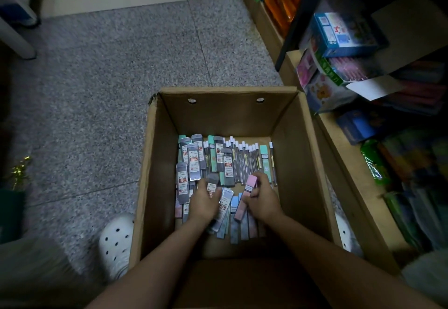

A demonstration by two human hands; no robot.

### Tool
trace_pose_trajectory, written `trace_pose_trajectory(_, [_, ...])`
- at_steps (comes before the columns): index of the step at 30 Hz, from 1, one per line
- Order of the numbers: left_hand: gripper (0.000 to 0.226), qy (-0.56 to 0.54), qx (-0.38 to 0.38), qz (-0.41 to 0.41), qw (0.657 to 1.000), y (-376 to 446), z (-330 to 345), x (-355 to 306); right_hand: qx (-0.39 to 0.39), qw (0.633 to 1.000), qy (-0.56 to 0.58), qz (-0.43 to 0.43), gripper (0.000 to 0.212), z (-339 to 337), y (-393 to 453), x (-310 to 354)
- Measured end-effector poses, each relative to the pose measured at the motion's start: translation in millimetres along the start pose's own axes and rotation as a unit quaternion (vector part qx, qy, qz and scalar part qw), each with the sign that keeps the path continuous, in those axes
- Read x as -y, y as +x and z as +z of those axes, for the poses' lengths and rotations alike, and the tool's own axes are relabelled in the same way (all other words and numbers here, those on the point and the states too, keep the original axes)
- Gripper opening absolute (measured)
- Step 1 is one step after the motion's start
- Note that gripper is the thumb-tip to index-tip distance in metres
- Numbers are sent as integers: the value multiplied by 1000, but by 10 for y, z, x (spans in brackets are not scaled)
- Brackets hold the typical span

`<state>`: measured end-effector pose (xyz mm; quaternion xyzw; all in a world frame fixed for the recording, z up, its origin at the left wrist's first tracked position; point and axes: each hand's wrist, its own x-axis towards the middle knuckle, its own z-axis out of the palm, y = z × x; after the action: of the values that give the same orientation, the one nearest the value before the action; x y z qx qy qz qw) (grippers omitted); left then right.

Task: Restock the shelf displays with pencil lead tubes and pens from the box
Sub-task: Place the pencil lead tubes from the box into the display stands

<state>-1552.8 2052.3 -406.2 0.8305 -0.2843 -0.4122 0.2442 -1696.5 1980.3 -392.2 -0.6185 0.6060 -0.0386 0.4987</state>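
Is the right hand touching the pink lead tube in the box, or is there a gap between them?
Touching. In the head view the right hand pinches the pink lead tube, with its thumb and fingers closed on the tube's upper end.

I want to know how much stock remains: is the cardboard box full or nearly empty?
Nearly empty. The cardboard box shows tall bare walls, and lead tubes cover only its floor.

1. Both forearms are bare — no sleeves, no watch or rings showing.
2. White perforated clog (116,243) on the left foot (round holes dotted across the top).
3. Light grey trouser leg (36,267) — blurred.
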Motion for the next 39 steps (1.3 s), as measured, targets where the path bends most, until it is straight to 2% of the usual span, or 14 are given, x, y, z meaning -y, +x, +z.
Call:
trace_pose_trajectory(2, [71, 37, 26, -6, 999, -7, -31, 43, 4, 1000, 8, -7, 61, -13, -19, 22])
trace_pose_trajectory(4, [83, 65, 29, -1, 997, -34, -34, 69, 3, 1000, 3, -12, 64, -20, -42, 26])
trace_pose_trajectory(12, [62, 115, -38, 70, 990, -44, 83, 19, 0, 1000, -16, 12, 56, -32, -95, -57])
trace_pose_trajectory(19, [53, 135, 4, 39, 990, 72, 118, -30, 8, 1000, 9, 29, 56, 3, -75, -53])
trace_pose_trajectory(27, [28, 191, 30, 33, 981, 76, -82, -94, 9, 999, 32, 4, 58, -109, -232, 54])
trace_pose_trajectory(31, [36, 122, 72, 43, 989, 93, -419, -483, -18, 998, 27, -46, 63, -342, -357, 289])
trace_pose_trajectory(35, [33, 108, 140, 138, 975, -6, -845, -1208, -76, 990, 18, -118, 55, -710, -516, 652])
trace_pose_trajectory(39, [20, 111, 195, 225, 948, -308, -1171, -1967, -107, 980, 23, -166, 61, -1201, -793, 1073])
